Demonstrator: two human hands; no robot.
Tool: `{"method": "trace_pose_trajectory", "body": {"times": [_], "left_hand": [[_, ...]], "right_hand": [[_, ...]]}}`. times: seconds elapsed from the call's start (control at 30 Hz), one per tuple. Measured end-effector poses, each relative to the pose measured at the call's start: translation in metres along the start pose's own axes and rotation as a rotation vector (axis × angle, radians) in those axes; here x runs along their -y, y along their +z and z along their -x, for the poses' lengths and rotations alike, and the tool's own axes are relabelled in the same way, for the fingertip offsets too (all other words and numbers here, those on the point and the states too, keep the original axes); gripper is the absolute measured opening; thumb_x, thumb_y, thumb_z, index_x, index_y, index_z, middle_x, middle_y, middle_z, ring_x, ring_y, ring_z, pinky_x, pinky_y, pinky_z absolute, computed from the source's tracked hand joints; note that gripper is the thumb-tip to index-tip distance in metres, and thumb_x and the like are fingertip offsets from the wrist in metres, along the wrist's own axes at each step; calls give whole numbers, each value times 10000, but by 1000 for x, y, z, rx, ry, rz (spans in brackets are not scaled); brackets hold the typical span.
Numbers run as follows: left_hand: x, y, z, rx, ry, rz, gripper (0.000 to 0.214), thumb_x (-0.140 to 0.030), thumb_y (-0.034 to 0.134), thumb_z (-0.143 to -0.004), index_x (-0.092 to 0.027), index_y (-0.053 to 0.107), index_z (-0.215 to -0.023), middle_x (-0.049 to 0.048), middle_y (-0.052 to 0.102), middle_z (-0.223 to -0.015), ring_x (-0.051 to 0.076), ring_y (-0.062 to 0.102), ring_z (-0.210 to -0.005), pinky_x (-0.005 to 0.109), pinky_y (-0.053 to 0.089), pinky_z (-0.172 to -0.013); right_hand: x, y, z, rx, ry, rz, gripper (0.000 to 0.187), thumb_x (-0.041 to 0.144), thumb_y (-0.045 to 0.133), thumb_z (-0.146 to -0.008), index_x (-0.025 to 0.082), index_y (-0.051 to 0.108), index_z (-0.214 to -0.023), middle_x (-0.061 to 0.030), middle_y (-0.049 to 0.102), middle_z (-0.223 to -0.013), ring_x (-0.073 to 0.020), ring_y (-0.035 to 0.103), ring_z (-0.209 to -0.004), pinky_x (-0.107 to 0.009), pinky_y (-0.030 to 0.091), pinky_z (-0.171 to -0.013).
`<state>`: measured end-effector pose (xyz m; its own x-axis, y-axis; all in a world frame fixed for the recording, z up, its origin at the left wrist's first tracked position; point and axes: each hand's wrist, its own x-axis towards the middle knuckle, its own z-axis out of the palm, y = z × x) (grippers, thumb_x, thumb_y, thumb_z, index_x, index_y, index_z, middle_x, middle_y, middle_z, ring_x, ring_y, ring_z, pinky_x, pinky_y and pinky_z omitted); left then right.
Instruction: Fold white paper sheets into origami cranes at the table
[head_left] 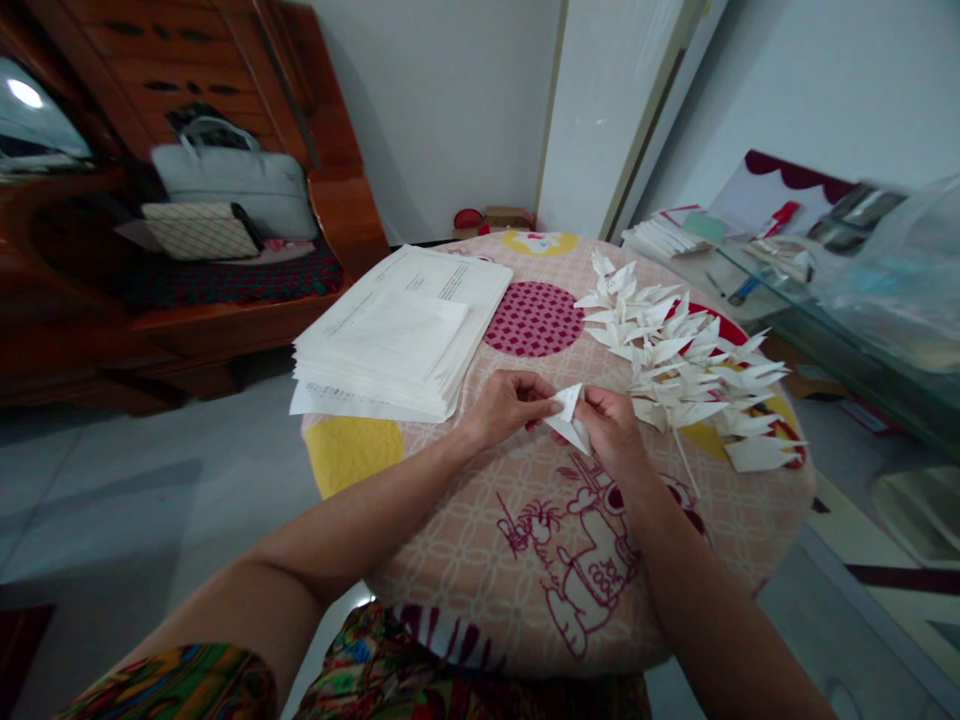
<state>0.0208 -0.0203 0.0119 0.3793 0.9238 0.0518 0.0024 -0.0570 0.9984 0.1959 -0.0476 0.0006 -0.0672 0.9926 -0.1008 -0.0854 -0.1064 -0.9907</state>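
Observation:
Between my two hands is a small folded piece of white paper (574,430), with pointed corners, held just above the round table's patterned cloth (465,540). My left hand (510,408) pinches its left side between thumb and fingers. On its right side, my right hand (611,425) grips it with closed fingers, partly hidden from view. Close by on the right lie several folded paper cranes (682,350) in a spread cluster. To the left rests a thick stack of paper sheets (360,375), some printed, with smaller white sheets (412,330) on top.
A wooden bench (352,220) at the back left bears a light grey handbag (232,180) and a checked pouch (202,232). At the right, a glass-topped stand (847,330) holds papers, a plastic bag (907,280) and small items, near the table's edge.

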Motion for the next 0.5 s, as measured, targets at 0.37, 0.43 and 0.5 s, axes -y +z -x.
{"method": "trace_pose_trajectory", "body": {"times": [0.37, 0.43, 0.5], "left_hand": [[-4, 4, 2, 20, -67, 169, 459, -467, 894, -587, -89, 700, -760, 2, 653, -594, 68, 550, -468, 173, 466, -443], [-5, 3, 3, 23, -70, 181, 457, -467, 894, -589, -92, 696, -759, 6, 661, -603, 64, 549, -466, 170, 468, -442], [-5, 2, 3, 31, -78, 154, 439, -451, 893, -601, -92, 697, -762, 0, 653, -589, 58, 542, -457, 162, 460, -435]], "right_hand": [[5, 4, 6, 27, 93, -169, 333, 498, 760, -658, 184, 718, -758, -35, 711, -605, -174, 621, -429, -288, 540, -422], [3, 3, 5, 35, 81, -158, 334, 506, 741, -684, 184, 718, -768, -32, 710, -619, -168, 614, -441, -291, 538, -436], [0, 1, 3, 26, 22, -85, 310, 486, 731, -708, 181, 707, -752, -18, 690, -606, -151, 593, -450, -266, 504, -432]]}}
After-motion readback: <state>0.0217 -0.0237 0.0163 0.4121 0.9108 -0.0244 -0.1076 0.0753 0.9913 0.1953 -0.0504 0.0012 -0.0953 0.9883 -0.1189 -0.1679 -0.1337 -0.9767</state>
